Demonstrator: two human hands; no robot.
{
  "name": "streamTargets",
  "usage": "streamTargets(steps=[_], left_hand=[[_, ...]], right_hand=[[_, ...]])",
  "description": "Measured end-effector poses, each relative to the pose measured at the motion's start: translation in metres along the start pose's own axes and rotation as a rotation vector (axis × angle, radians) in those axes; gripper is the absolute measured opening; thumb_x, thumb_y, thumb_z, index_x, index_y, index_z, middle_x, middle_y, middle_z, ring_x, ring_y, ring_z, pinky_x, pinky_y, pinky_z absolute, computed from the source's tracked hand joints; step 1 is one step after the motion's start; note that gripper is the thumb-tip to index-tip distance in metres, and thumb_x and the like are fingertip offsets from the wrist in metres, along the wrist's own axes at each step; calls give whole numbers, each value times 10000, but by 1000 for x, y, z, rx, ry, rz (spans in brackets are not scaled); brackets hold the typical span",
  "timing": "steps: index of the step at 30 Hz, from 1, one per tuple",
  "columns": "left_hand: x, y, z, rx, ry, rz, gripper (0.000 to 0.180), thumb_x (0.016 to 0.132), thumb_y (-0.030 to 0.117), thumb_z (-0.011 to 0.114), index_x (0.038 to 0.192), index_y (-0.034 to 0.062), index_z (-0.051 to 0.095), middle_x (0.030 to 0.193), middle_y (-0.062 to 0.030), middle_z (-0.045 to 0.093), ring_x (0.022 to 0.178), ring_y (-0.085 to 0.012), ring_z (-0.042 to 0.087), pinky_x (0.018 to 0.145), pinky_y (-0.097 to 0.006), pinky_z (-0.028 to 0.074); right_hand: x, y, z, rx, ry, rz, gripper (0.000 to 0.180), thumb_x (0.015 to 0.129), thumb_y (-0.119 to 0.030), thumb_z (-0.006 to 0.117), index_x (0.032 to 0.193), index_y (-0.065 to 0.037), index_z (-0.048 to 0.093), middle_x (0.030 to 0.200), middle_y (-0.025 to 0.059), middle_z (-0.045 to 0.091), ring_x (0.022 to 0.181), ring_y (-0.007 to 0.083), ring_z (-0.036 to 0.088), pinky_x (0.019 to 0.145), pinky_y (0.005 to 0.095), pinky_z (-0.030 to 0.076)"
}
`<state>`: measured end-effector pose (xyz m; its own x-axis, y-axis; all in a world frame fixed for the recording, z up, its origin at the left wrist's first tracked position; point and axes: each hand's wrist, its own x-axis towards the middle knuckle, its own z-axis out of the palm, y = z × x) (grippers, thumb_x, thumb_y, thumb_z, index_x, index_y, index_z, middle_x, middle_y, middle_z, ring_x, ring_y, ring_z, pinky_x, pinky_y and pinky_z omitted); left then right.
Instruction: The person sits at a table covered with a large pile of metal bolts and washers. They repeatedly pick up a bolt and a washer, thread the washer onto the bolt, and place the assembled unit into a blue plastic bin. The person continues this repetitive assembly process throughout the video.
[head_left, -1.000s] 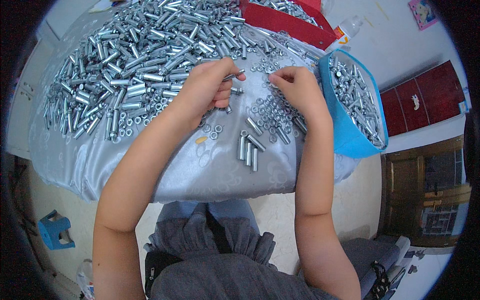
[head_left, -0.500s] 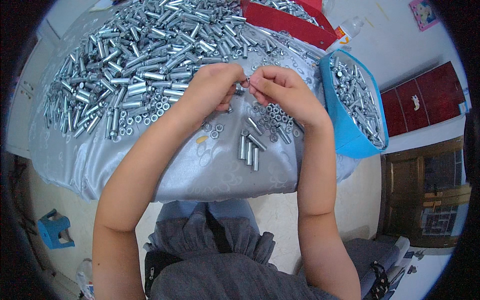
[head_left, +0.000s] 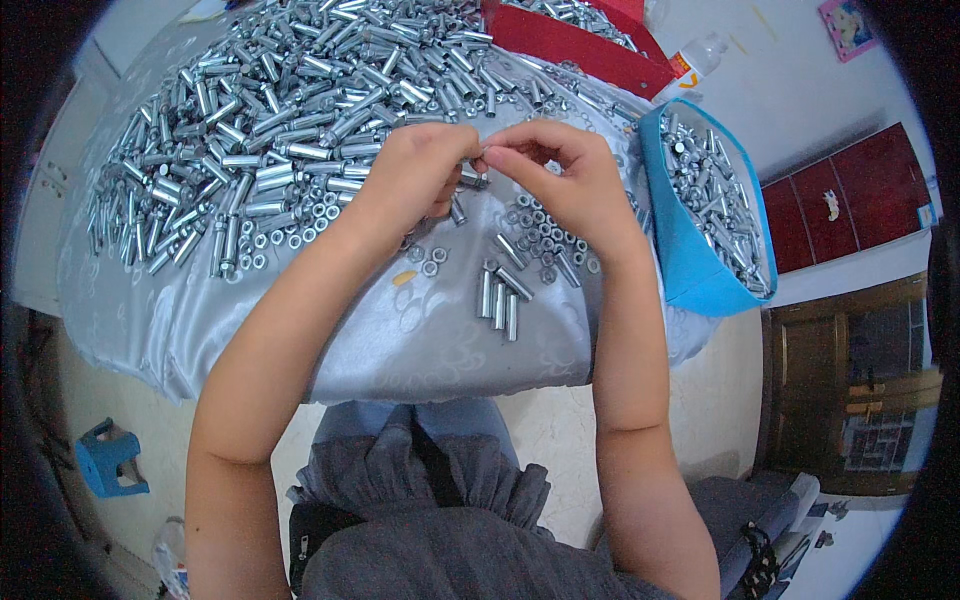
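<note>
The right hand [head_left: 575,185], apart from the left hand [head_left: 415,170] a second ago, now meets it at upper centre — both curled, fingertips pinching a small silver metal piece [head_left: 485,153], mostly hidden between them. Silver cylindrical metal bolts [head_left: 300,110] heap leftward; silver ring-like metal nuts [head_left: 545,232] lie just below the right hand.

A pale floor [head_left: 545,425] underlies the room; a blue stool [head_left: 98,463] stands at lower left, a white cabinet [head_left: 45,210] at far left; red panels [head_left: 872,195] and a brown door [head_left: 800,400] line the right.
</note>
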<state>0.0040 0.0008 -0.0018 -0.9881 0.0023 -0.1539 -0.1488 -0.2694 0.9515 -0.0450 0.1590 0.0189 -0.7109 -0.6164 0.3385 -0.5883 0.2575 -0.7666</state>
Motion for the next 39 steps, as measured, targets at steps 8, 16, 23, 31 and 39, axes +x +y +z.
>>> streamTargets(steps=[8, 16, 23, 31, 39], left_hand=[[-2, 3, -1, -111, -117, 5, 207, 759, 214, 484, 698, 25, 542, 473, 67, 287, 391, -34, 220, 376, -204, 181], [-3, 5, -2, -81, -71, 4, 224, 747, 237, 483, 701, 25, 540, 477, 61, 290, 401, -41, 230, 383, -211, 189], [-3, 6, -3, -121, -104, -36, 204, 739, 219, 487, 698, 26, 540, 493, 64, 294, 414, -42, 246, 388, -210, 197], [-5, 7, -2, -175, -190, -37, 177, 732, 205, 506, 645, 50, 501, 498, 67, 290, 410, -36, 242, 385, -205, 208], [-2, 5, -6, -196, -225, -75, 185, 760, 233, 464, 717, 58, 505, 508, 73, 258, 416, -40, 212, 389, -202, 183]], right_hand=[[3, -4, -2, 389, -14, 95, 107, 747, -75, 641, 822, 1, 629, 765, 50, 632, 703, 84, 582, 635, 201, 456], [3, 7, 6, 173, 68, -21, 113, 750, -83, 640, 829, -2, 639, 777, 51, 632, 699, 88, 577, 636, 200, 450], [3, -3, -1, 347, -54, 162, 136, 769, -116, 630, 853, -10, 625, 787, 39, 620, 695, 78, 556, 619, 195, 430], [1, -1, -7, 638, -181, 318, 142, 765, -143, 635, 847, -30, 607, 774, 28, 616, 646, 64, 526, 578, 190, 419], [2, -3, -3, 554, -105, 221, 149, 773, -144, 633, 845, -19, 594, 772, 55, 611, 632, 79, 520, 585, 197, 420]])
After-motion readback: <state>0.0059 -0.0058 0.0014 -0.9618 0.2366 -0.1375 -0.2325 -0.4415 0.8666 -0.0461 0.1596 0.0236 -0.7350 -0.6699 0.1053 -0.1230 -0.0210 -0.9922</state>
